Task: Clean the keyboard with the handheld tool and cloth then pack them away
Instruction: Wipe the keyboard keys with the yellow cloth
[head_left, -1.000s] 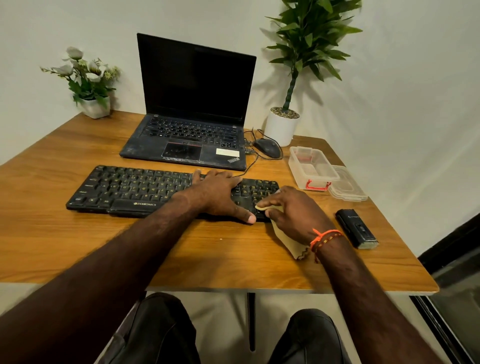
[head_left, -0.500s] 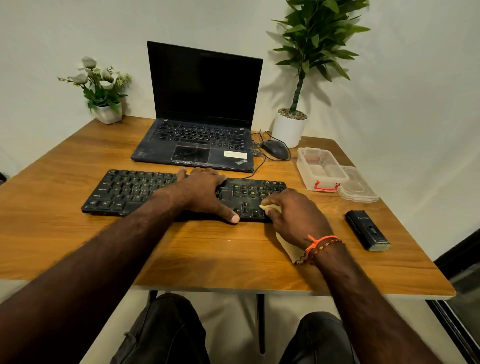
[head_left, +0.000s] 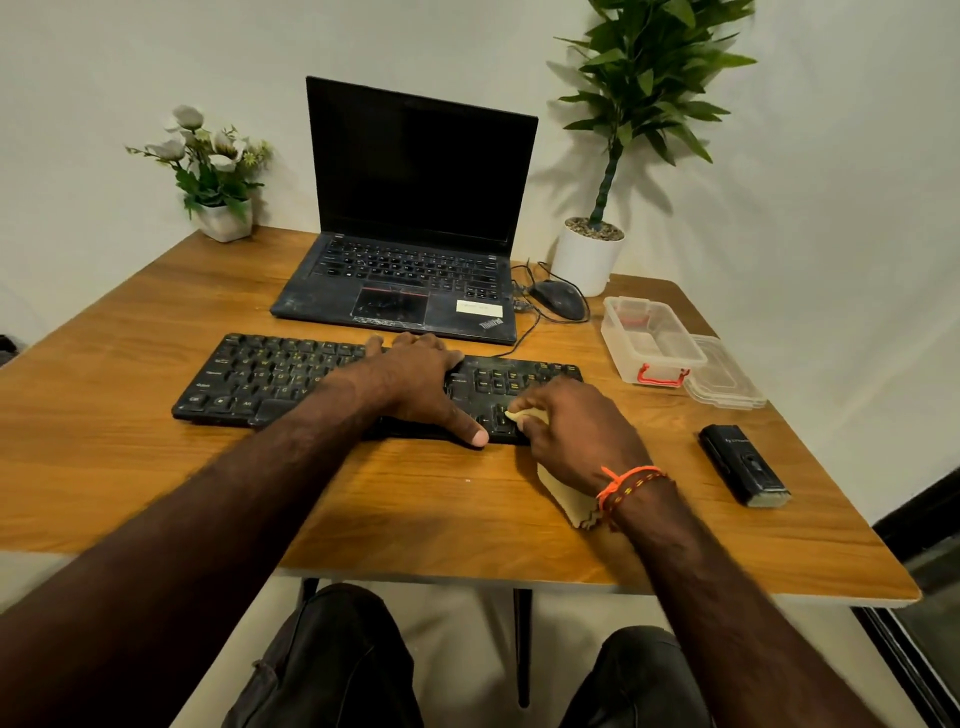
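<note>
A black keyboard (head_left: 270, 376) lies across the middle of the wooden table (head_left: 156, 467). My left hand (head_left: 415, 384) rests flat on its middle keys, thumb at the front edge, holding it steady. My right hand (head_left: 576, 431) is closed on a pale yellow cloth (head_left: 563, 499) and presses a fold of it onto the keys at the keyboard's right end; the rest of the cloth hangs under my wrist. The black handheld tool (head_left: 743, 464) lies on the table to the right, apart from both hands.
An open black laptop (head_left: 410, 270) stands behind the keyboard, with a wired mouse (head_left: 558, 299) beside it. A clear plastic box with red clasp (head_left: 649, 338) and its lid (head_left: 724, 376) sit at the right. Potted plants (head_left: 592, 254) (head_left: 221, 208) stand at the back corners.
My right hand has shifted the cloth slightly along the right-end keys. My left hand stays flat on the keyboard. The camera view has tilted a little.
</note>
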